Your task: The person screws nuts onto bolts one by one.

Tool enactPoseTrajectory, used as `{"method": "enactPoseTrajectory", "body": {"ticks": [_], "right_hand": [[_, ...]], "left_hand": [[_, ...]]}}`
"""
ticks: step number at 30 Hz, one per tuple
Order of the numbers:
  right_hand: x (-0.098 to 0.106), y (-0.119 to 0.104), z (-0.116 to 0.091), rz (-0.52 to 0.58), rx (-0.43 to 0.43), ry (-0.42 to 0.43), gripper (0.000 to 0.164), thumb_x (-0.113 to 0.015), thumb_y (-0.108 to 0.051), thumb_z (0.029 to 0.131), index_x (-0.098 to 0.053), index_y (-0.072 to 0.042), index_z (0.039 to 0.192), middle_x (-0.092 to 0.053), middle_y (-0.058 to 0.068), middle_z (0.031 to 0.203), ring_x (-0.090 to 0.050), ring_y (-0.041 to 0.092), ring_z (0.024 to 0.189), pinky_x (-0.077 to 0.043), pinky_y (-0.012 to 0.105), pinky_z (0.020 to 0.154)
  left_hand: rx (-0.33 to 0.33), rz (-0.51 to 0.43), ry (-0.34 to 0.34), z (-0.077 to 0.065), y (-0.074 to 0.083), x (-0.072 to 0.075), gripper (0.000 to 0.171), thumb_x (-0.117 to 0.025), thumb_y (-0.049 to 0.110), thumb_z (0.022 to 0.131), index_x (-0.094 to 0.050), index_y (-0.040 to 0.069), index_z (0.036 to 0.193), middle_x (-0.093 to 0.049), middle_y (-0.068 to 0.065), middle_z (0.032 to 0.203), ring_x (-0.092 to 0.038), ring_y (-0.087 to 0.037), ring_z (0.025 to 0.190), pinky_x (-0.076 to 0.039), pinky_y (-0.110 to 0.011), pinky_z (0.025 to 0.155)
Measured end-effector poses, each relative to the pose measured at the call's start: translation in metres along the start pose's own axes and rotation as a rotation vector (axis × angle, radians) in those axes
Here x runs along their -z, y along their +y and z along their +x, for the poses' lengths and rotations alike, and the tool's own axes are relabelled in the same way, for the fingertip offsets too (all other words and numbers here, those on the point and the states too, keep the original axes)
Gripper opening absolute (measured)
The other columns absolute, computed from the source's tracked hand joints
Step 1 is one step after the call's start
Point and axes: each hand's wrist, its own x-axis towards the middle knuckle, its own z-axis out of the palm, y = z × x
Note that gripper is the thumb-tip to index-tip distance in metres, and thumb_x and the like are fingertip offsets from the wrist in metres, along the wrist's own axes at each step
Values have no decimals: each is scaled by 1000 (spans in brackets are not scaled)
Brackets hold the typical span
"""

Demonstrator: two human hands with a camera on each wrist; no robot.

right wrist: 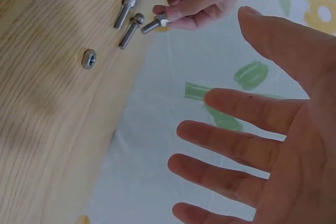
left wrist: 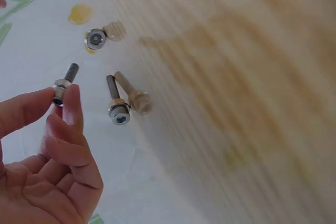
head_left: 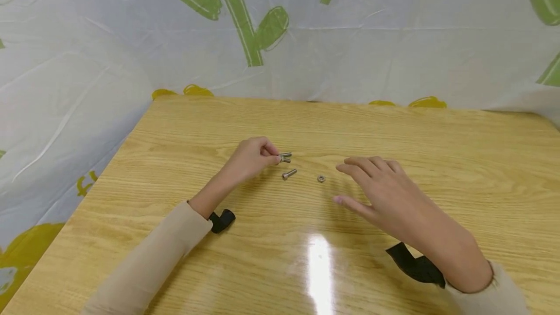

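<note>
My left hand [head_left: 253, 157] pinches a small metal bolt [left wrist: 71, 72] between thumb and forefinger, just above the wooden table [head_left: 210, 120]. A nut [left wrist: 62, 83] sits around the held bolt's shank, close to the fingertips. Beside this hand lies a second bolt [head_left: 289, 174], and a third bolt [head_left: 285, 154] shows just behind the held one. A loose nut [head_left: 321, 178] lies flat between the hands. To its right, my right hand [head_left: 385, 191] hovers over the table with fingers spread and nothing in them; its palm faces the camera in the right wrist view.
A pale cloth [head_left: 332, 57] with green and yellow plant shapes hangs behind the table and down its left side. Black straps [head_left: 415, 266] hang at both wrists. Light glares off the tabletop near the front.
</note>
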Motion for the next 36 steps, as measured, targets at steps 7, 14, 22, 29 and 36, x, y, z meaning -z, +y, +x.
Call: {"method": "enactPoseTrajectory", "body": {"ticks": [7, 14, 22, 29, 36], "right_hand": [[-1, 0, 0, 4, 0, -6, 52, -54, -44, 92, -52, -8, 129, -53, 11, 128, -48, 34, 116, -35, 56, 95], [-1, 0, 0, 11, 7, 2, 50, -55, -42, 92, -53, -8, 128, -54, 10, 127, -48, 33, 115, -36, 56, 94], [-1, -1, 0, 3, 3, -11, 48, -55, -42, 92, -54, -9, 127, -53, 10, 128, -48, 33, 117, -36, 56, 94], [-1, -1, 0, -4, 2, -16, 48, -55, -41, 92, -55, -9, 126, -54, 10, 127, -48, 33, 117, -37, 56, 94], [0, -1, 0, -6, -2, -26, 47, -55, -41, 92, -55, -9, 126, -54, 10, 127, -48, 33, 116, -37, 56, 94]], "left_hand": [[15, 109, -27, 10, 1, -2, 15, -62, 20, 90, -63, 7, 97, -63, -6, 88, -54, -15, 67, -43, -22, 55], [31, 213, -42, 16, 3, -4, 15, -63, 20, 89, -63, 7, 96, -62, -5, 86, -52, -15, 70, -41, -22, 57], [-1, 336, -40, 20, 3, -6, 9, -63, 17, 88, -64, 8, 90, -63, -5, 88, -52, -16, 72, -41, -25, 61], [4, 355, -43, 22, 5, -6, 8, -62, 17, 89, -64, 9, 89, -64, -5, 92, -53, -16, 74, -42, -26, 62], [13, 345, -46, 21, 7, -5, 10, -62, 19, 89, -62, 9, 92, -63, -4, 89, -53, -16, 72, -42, -25, 61]]}}
